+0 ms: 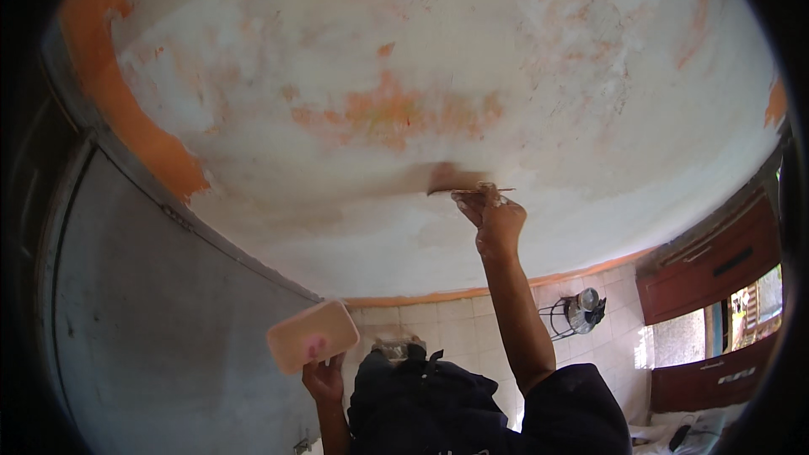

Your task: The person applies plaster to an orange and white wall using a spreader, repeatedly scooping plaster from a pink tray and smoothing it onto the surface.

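My right hand (490,215), smeared with white paste, is raised at the wall (337,25). Its fingers are closed on a thin flat putty knife (468,192), seen almost edge-on against the wall's surface. White filler coats most of the wall, with orange patches showing through near the middle. Lower on the left, my left hand (324,379) grips the bottom edge of a peach-coloured plastic tub (310,324). A pink spot marks the tub's face; what it contains cannot be made out.
A grey door (168,312) stands on the left beside a strip of orange paint (139,118). On the tiled floor (455,320) is a dark metal stand (560,318) with a clear container (586,307). Reddish-brown shutters (712,274) are at the right.
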`<control>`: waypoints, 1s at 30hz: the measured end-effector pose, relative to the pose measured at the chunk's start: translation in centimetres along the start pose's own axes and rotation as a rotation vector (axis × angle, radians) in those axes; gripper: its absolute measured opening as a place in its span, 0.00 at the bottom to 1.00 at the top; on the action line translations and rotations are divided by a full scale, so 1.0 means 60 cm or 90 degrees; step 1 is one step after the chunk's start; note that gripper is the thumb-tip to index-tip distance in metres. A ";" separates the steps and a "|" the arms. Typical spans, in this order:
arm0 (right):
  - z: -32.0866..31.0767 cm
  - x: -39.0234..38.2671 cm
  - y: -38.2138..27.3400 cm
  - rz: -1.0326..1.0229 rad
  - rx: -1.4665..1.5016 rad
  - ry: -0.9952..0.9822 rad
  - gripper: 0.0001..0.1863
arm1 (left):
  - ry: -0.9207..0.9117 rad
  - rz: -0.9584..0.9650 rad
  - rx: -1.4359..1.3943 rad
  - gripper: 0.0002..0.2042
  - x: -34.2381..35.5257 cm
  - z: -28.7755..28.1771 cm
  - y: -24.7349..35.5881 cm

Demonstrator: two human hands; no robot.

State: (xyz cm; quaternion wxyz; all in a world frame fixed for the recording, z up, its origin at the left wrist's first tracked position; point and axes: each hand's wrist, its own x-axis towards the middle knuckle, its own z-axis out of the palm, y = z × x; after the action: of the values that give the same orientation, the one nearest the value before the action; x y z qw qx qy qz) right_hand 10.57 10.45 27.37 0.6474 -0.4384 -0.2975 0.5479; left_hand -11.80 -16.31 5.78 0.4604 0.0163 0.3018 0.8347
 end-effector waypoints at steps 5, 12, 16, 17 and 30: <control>-0.062 -0.066 0.024 -0.044 0.006 -0.018 0.13 | -0.012 0.000 0.007 0.22 -0.001 -0.002 0.008; -0.237 -0.020 0.237 0.165 -0.107 0.212 0.11 | -0.029 0.001 0.024 0.25 0.002 -0.003 0.011; -0.234 0.050 0.269 0.219 -0.107 0.231 0.08 | -0.017 -0.008 0.026 0.25 0.005 -0.011 0.020; -0.280 0.107 0.288 0.124 -0.118 0.197 0.07 | -0.023 -0.033 0.017 0.25 0.008 -0.003 0.014; -0.113 0.011 -0.058 -0.107 -0.110 -0.002 0.15 | -0.015 -0.054 0.010 0.26 0.008 -0.008 0.005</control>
State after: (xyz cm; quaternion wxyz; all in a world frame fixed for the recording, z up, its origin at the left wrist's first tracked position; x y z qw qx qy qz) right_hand 18.14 9.41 27.45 0.6502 -0.4655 -0.3804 0.4646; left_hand -12.44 -16.28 5.43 0.4986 0.0170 0.3031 0.8119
